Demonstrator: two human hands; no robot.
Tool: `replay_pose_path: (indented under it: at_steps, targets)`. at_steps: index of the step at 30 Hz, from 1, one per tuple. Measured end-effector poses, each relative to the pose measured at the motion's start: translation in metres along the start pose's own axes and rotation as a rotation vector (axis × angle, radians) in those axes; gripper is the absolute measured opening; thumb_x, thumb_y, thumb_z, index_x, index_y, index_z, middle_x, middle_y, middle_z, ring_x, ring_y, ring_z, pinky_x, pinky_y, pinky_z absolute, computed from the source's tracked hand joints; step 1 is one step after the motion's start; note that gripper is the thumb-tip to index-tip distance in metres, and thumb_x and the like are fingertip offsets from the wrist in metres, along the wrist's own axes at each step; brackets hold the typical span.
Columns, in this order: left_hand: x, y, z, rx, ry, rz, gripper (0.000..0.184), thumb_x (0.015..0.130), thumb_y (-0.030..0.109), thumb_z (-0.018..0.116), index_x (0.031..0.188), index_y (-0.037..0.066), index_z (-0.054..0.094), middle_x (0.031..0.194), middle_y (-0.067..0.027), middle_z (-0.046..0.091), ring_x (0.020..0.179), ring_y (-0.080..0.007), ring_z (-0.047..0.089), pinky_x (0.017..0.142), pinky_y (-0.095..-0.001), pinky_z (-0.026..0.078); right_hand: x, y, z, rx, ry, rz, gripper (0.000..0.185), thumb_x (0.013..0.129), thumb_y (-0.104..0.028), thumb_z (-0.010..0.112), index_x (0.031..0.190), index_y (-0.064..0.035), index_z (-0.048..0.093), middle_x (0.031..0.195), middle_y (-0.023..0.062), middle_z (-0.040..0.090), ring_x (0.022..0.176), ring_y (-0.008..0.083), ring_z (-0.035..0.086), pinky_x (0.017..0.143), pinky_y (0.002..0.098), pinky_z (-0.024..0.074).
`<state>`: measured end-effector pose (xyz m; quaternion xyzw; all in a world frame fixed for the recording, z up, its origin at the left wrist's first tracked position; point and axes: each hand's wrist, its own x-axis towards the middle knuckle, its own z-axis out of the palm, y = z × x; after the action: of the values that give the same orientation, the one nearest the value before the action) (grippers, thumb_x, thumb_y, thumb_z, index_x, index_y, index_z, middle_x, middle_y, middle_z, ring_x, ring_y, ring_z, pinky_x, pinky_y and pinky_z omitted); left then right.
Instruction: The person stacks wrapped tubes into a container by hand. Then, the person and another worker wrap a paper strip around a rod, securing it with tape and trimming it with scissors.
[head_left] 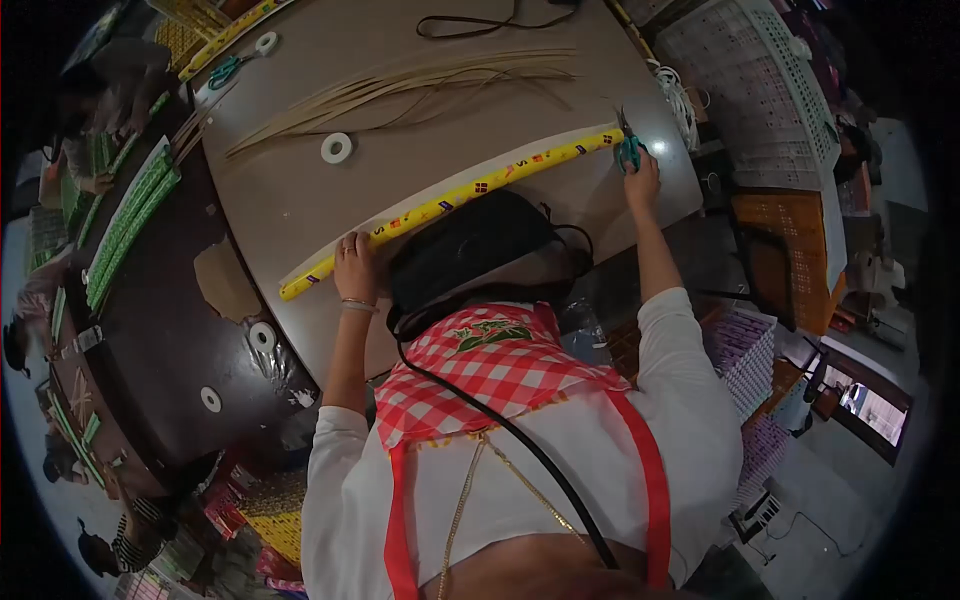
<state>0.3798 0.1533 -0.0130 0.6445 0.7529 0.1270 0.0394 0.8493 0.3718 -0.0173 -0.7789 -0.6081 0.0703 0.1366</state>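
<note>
A long yellow patterned strip (480, 187) with a pale back edge lies slanted across the brown table. My left hand (355, 268) is closed on it near its lower left end, with a bracelet at the wrist. At the strip's upper right end, my right hand (642, 178) holds teal-handled scissors (627, 150), their blades pointing away from me beside the strip's tip. A black bag (475, 245) rests between my arms, just below the strip. Beyond the strip are a roll of white tape (337, 148) and thin tan strips (380, 95).
Other scissors (225, 72) lie at the table's far left, a black strap (465, 25) at the far edge. White cable (678, 105) hangs at the right edge. A darker table (170, 350) with tape rolls adjoins on the left, where other people sit. Stacked baskets (750, 90) stand right.
</note>
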Motion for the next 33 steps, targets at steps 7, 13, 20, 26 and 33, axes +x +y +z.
replay_pose_path:
  at_steps: [7, 13, 20, 26, 33]
  targets:
    - [0.0, 0.001, -0.002, 0.036, -0.043, 0.041, 0.032, 0.077, 0.012, 0.054, 0.107, 0.006, 0.048, 0.11, -0.0111, 0.051, 0.105, -0.0297, 0.047, 0.089, -0.0377, 0.04, -0.006, 0.002, 0.001, -0.041, 0.09, -0.046, 0.034, 0.084, -0.021, 0.053, 0.118, -0.0138, 0.05, 0.118, 0.0067, 0.048, 0.11, 0.0261, 0.044, 0.087, 0.0488, 0.0356]
    - [-0.003, 0.007, -0.005, -0.021, -0.048, -0.019, 0.036, 0.076, 0.013, 0.056, 0.11, 0.006, 0.047, 0.11, -0.0126, 0.05, 0.105, -0.0297, 0.046, 0.09, -0.0372, 0.04, -0.002, -0.048, -0.014, 0.155, 0.276, -0.283, 0.026, 0.081, -0.013, 0.057, 0.106, -0.0062, 0.057, 0.105, 0.0124, 0.052, 0.094, 0.03, 0.053, 0.077, 0.0394, 0.046]
    - [-0.012, 0.011, -0.009, 0.016, 0.011, 0.004, 0.045, 0.076, 0.013, 0.054, 0.118, 0.001, 0.043, 0.116, -0.0144, 0.045, 0.111, -0.0297, 0.04, 0.096, -0.0371, 0.033, -0.031, -0.222, 0.0, 0.415, -0.115, -0.926, 0.021, 0.081, -0.013, 0.056, 0.101, -0.0081, 0.059, 0.1, 0.0113, 0.053, 0.093, 0.0287, 0.053, 0.076, 0.0374, 0.0436]
    - [-0.019, 0.022, -0.03, -0.091, 0.142, 0.022, 0.045, 0.074, 0.01, 0.056, 0.116, 0.001, 0.045, 0.115, -0.0159, 0.047, 0.111, -0.0319, 0.041, 0.096, -0.0402, 0.034, -0.097, -0.368, 0.058, 0.317, -0.407, -1.14, 0.022, 0.076, -0.017, 0.061, 0.098, -0.0118, 0.059, 0.092, 0.0098, 0.052, 0.087, 0.0287, 0.053, 0.073, 0.0378, 0.0442]
    - [-0.045, 0.029, -0.057, -0.302, 0.38, -0.12, 0.04, 0.069, 0.004, 0.06, 0.108, 0.002, 0.051, 0.108, -0.0166, 0.051, 0.103, -0.0334, 0.047, 0.091, -0.0398, 0.038, -0.119, -0.418, 0.11, 0.214, -0.29, -1.165, 0.02, 0.075, -0.019, 0.063, 0.093, -0.0115, 0.058, 0.099, 0.0099, 0.049, 0.094, 0.0281, 0.05, 0.079, 0.0403, 0.0409]
